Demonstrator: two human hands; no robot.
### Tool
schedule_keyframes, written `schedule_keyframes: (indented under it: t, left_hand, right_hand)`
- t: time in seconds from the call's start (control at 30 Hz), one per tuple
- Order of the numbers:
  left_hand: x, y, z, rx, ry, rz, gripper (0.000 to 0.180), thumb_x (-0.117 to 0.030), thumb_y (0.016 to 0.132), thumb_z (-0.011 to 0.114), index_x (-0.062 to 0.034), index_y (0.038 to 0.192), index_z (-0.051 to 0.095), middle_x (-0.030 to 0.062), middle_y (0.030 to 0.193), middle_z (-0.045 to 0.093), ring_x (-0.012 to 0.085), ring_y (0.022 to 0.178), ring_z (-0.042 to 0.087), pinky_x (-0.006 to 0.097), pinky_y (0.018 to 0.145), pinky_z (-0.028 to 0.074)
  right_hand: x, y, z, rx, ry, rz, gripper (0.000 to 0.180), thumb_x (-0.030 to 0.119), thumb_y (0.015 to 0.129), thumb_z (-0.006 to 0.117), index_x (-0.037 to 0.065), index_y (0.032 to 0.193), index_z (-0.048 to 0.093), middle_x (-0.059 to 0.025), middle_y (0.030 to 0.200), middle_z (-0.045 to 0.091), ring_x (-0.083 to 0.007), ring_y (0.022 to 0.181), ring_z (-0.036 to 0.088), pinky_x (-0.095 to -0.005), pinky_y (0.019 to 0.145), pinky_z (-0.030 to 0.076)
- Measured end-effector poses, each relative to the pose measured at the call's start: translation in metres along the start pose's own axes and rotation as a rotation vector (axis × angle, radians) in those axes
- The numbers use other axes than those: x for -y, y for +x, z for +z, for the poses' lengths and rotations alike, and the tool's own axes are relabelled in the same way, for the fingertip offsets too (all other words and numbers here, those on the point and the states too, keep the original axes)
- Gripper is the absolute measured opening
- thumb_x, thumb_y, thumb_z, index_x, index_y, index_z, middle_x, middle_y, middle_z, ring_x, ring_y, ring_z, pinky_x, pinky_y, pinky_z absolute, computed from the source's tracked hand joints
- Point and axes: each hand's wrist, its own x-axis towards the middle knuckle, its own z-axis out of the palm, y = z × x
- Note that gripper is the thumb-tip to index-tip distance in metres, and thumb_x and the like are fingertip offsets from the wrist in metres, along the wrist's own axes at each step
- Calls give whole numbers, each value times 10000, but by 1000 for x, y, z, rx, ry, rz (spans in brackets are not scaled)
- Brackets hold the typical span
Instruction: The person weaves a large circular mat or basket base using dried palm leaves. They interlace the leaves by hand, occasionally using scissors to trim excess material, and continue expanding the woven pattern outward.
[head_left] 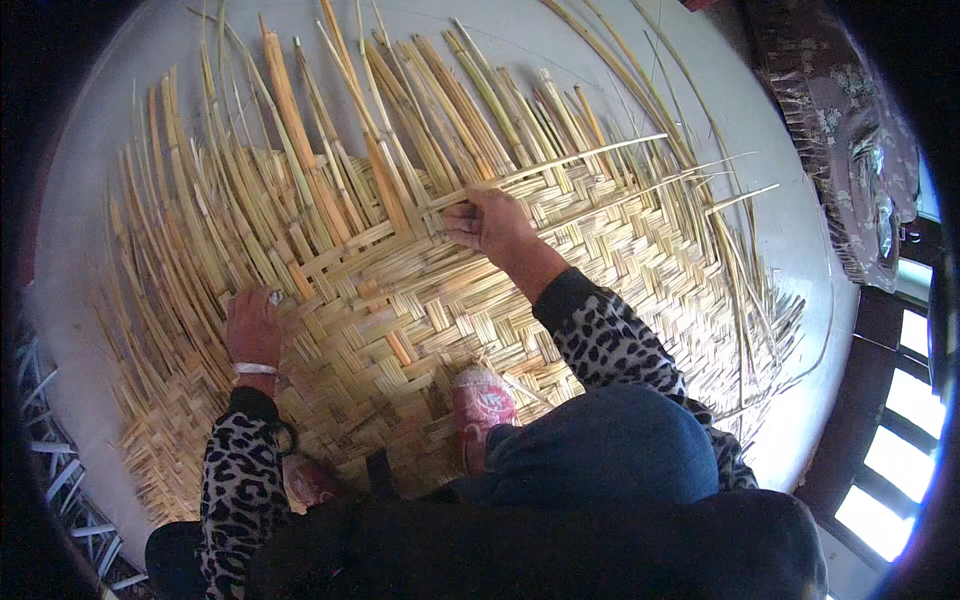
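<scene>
Blue trouser knee (600,450), greyish sleeves (618,340) with black leopard spots left of and above the knee, black cuffs (567,298), white wristband (255,369) on the left hand (254,325), white-patterned pinkish-red footwear (485,405) left of the knee, black garment (540,550) below it.

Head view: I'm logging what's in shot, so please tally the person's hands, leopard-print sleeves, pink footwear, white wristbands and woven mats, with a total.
Hands, left hand and right hand: 2
Leopard-print sleeves: 2
Pink footwear: 2
White wristband: 1
Woven mat: 1
Total: 8
</scene>
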Motion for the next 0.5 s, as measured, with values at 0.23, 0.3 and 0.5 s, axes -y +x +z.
schedule_keyframes:
  t: [0.23, 0.3, 0.5]
  left_hand:
    - [-55, 9, -9, 190, 107, 69, 607, -269, 869, 636, -201, 1423, 397, 118, 1342, 460, 352, 1169, 482, 545, 934, 411]
    - [-61, 13, -13, 266, 174, 62, 613, -266, 878, 631, -238, 1434, 374, 121, 1378, 417, 374, 1189, 470, 563, 929, 412]
    - [-71, 17, -23, 432, 213, 50, 648, -265, 896, 621, -284, 1466, 315, 147, 1390, 401, 407, 1248, 423, 601, 943, 396]
  right_hand:
    - [4, -3, -13, -4, -10, -80, 209, 202, 970, 497, -4, 969, 535, -155, 776, 609, -267, 673, 652, -368, 604, 583]
    - [5, -3, -15, 92, 44, -83, 182, 191, 967, 507, 13, 983, 541, -141, 798, 629, -245, 665, 660, -354, 589, 584]
    - [4, -14, -14, -51, -118, -111, 201, 200, 981, 508, 8, 1012, 562, -83, 816, 639, -173, 695, 659, -296, 610, 567]
